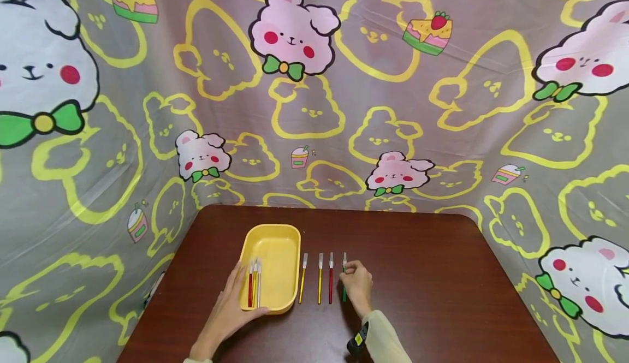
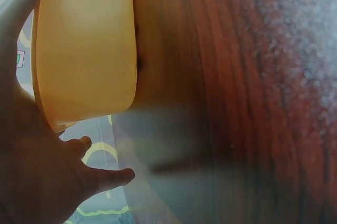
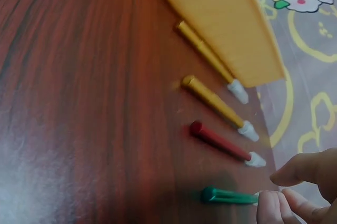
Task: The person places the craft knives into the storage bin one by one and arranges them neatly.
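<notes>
The yellow plastic tray [image 1: 275, 265] stands left of the middle on the brown table. My left hand [image 1: 228, 305] holds its near left corner, with fingers along the left side and thumb by the near end. Inside lie a few slim capped craft knives [image 1: 254, 284]. Right of the tray a row has two yellow craft knives [image 1: 302, 284] [image 1: 320, 284], a red one [image 1: 331, 284] and a green one [image 3: 231, 196]. My right hand [image 1: 358, 286] has its fingertips on the green knife's capped end, partly hiding the cap. Its thumb [image 3: 297, 170] looks apart from the knife.
The dark wooden table [image 1: 432, 275] reaches up to a patterned cloth [image 1: 314, 106] that hangs behind and on both sides. A dark device [image 1: 357, 341] is strapped at my right wrist.
</notes>
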`<state>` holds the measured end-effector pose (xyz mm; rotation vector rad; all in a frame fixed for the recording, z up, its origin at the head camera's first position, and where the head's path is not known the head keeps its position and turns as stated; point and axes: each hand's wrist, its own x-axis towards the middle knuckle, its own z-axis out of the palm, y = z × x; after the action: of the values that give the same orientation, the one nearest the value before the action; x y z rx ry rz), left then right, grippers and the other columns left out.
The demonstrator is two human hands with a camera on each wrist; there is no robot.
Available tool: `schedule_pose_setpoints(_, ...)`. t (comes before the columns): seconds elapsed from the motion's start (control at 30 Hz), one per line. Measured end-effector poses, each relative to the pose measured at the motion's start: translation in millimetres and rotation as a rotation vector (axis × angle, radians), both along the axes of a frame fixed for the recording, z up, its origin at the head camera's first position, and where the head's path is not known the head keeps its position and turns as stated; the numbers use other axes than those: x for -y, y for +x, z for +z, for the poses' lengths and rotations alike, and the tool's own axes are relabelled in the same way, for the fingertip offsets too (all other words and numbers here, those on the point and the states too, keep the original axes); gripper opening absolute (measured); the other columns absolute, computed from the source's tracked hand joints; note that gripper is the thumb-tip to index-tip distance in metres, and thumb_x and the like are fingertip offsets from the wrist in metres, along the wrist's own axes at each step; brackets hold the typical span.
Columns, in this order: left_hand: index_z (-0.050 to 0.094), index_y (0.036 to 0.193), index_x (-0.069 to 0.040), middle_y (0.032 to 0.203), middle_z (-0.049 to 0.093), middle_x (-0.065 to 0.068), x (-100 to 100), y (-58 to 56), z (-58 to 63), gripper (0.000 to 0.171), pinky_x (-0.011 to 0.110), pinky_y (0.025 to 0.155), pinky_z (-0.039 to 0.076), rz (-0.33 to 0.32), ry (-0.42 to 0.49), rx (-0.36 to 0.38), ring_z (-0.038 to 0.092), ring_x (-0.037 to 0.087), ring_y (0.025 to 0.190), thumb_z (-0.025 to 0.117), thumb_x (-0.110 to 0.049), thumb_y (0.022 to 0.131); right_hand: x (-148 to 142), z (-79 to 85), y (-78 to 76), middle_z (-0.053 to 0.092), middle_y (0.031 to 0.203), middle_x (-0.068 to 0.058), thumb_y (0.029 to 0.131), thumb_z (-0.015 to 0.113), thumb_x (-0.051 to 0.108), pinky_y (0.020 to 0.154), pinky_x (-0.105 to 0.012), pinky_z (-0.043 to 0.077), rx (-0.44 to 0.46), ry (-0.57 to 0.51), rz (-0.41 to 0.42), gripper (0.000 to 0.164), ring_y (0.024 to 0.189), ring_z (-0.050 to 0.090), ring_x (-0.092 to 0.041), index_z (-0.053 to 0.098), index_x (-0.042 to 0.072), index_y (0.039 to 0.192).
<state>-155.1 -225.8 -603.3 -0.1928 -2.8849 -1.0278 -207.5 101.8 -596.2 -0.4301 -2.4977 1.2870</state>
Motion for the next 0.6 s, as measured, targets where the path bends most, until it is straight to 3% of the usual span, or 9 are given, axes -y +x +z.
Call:
schedule_pose_setpoints(0.23,0.022,0.169,-0.010,0.173,0.017,0.016,-0.4,1.3,0.0,0.130,0.083,0.107,0.028,-0.003,0.006,-0.029,0.037,0.052,0.147,0.089,-0.067,0.072,-1.4,-8.4,4.0,0.074,0.079,-0.005,0.074,0.086,-0.003,0.082,-0.052,0.052,-0.009,0.028,0.004,0.023,0.080,0.069,-0.030,0.072,0.002,0.092)
schedule_pose_setpoints(0.6,0.022,0.169,-0.011,0.173,0.016,0.016,-2.0,3.2,4.9,0.129,0.080,0.108,0.030,0.004,0.013,-0.006,0.039,0.053,0.145,0.090,-0.064,0.073,-1.3,-13.5,6.8,0.072,0.076,-0.008,0.069,0.085,-0.007,0.074,-0.051,0.053,-0.080,0.062,0.000,0.026,0.072,0.068,-0.030,0.071,0.000,0.090)
